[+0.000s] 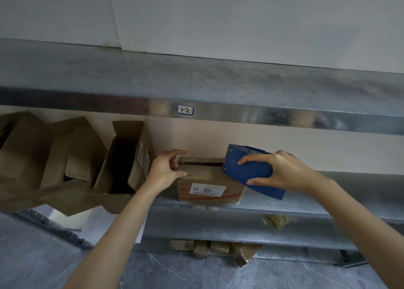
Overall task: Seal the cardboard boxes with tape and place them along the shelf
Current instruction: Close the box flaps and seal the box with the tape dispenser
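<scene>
Blue plastic tape dispenser (247, 170) sits in the right hand (282, 172), fingers wrapped over its body, the arm reaching in from the lower right and its nose touching the right end of the cardboard box (203, 175). The left hand (166, 172) curls round the box's upper left edge, thumb on the near flap. The box stands on the steel shelf (284, 205), just right of an open carton (122, 157).

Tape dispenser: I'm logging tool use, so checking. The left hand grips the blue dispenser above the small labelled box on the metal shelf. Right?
No. The head view shows the right hand gripping the blue tape dispenser above the small labelled box on the metal shelf; the left hand holds that box's flap.
</scene>
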The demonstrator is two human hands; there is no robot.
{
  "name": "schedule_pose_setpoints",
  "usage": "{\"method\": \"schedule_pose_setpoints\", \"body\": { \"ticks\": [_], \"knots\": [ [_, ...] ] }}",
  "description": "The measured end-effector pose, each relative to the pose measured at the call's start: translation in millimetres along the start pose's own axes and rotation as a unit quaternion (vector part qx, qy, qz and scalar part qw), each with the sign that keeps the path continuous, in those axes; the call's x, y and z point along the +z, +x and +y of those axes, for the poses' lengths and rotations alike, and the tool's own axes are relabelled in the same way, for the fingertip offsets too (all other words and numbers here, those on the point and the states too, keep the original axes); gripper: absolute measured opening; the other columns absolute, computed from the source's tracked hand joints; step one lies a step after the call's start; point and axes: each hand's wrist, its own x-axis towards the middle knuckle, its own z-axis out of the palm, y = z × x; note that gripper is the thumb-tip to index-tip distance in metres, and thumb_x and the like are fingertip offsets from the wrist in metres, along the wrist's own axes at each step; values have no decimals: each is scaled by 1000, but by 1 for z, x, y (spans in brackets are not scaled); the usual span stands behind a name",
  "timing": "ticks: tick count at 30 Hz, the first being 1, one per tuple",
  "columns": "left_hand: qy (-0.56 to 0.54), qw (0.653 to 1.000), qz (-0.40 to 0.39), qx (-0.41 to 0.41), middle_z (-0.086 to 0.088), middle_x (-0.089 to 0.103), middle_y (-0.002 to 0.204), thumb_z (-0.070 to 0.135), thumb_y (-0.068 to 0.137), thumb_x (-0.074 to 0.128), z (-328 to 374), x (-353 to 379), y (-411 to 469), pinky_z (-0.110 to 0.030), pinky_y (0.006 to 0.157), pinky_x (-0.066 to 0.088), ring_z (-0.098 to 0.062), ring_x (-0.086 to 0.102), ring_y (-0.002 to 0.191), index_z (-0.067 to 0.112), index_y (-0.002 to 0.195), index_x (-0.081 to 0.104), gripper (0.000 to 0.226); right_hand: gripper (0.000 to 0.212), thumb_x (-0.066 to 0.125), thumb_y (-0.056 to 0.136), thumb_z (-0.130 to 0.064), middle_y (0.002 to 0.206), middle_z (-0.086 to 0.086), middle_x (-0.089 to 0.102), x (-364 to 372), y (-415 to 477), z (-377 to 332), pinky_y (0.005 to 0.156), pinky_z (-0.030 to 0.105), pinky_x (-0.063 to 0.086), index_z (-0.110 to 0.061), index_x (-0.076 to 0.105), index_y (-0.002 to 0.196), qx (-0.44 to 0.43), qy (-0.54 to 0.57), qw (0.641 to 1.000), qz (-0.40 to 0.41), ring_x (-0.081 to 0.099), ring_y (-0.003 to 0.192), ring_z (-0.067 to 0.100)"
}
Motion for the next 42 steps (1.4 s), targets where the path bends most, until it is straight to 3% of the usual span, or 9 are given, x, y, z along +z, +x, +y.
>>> {"method": "schedule_pose_setpoints", "body": {
  "ticks": [5, 10, 12, 15, 16, 19, 22, 33, 42],
  "knots": [
    [-4, 1000, -20, 12, 4, 54, 82, 6, 77, 82, -9, 4, 5, -6, 67, 42, -7, 54, 77, 28, 118, 67, 49, 44, 59, 80, -67, 63, -10, 64, 9, -4, 6, 54, 10, 34, -64, 44, 122, 8, -9, 1000, -17, 55, 57, 3],
    [-18, 998, -53, 3, -2, 58, 82, 8, 77, 83, -7, 6, 11, -5, 66, 43, -9, 56, 76, 27, 104, 72, 35, 44, 62, 82, -62, 57, -9, 58, 6, -4, 13, 53, 13, 32, -60, 48, 123, 21, -1, 999, -25, 54, 58, 2],
    [-32, 998, -53, 2, -4, 59, 82, 7, 76, 83, -5, 10, 12, -6, 66, 43, -10, 56, 76, 25, 102, 73, 33, 44, 66, 82, -59, 59, -20, 59, 3, -4, 17, 51, 12, 32, -60, 49, 122, 26, 8, 999, -26, 55, 59, -2],
    [-43, 997, -60, 3, -3, 59, 82, 7, 76, 83, -4, 17, 14, -7, 67, 43, -10, 56, 76, 27, 99, 74, 32, 43, 68, 82, -56, 73, -54, 47, 1, -5, 21, 51, 10, 37, -61, 48, 120, 22, 20, 999, -32, 54, 66, -13],
    [-43, 997, -62, 3, -2, 60, 81, 8, 76, 83, -4, 18, 15, -7, 67, 43, -9, 56, 75, 29, 98, 74, 32, 43, 68, 82, -56, 74, -54, 47, 1, -6, 22, 52, 10, 38, -62, 47, 119, 21, 29, 999, -35, 55, 65, -11],
    [-37, 998, -58, 5, -1, 63, 83, 12, 75, 84, -5, 19, 18, -7, 65, 43, -3, 55, 72, 33, 95, 73, 31, 41, 63, 79, -65, 83, -28, 67, 2, -4, 30, 55, 17, 46, -68, 46, 117, 25, 68, 996, -50, 62, 62, 5],
    [-28, 998, -53, 2, 3, 67, 95, 18, 73, 86, -7, 16, 21, -9, 68, 43, -8, 59, 84, 36, 93, 73, 30, 47, 59, 76, -72, 105, -15, 70, 5, 0, 32, 71, 32, 55, -66, 45, 120, 22, 93, 993, -70, 67, 78, 11],
    [5, 998, -64, -22, 0, 69, 102, 30, 66, 90, -9, 11, 31, -29, 75, 44, -21, 58, 91, 35, 91, 75, 29, 44, 75, 77, -53, 122, -30, 61, 3, 21, 31, 97, 31, 49, -57, 57, 116, 30, 160, 981, -102, 59, 110, -3],
    [-9, 998, -66, -21, 7, 70, 102, 30, 68, 89, -14, 12, 28, -22, 74, 43, -13, 60, 93, 36, 92, 74, 28, 41, 75, 76, -54, 120, -32, 60, 2, 31, 40, 100, 30, 48, -52, 61, 114, 39, 195, 972, -128, 56, 113, -6]
  ]
}}
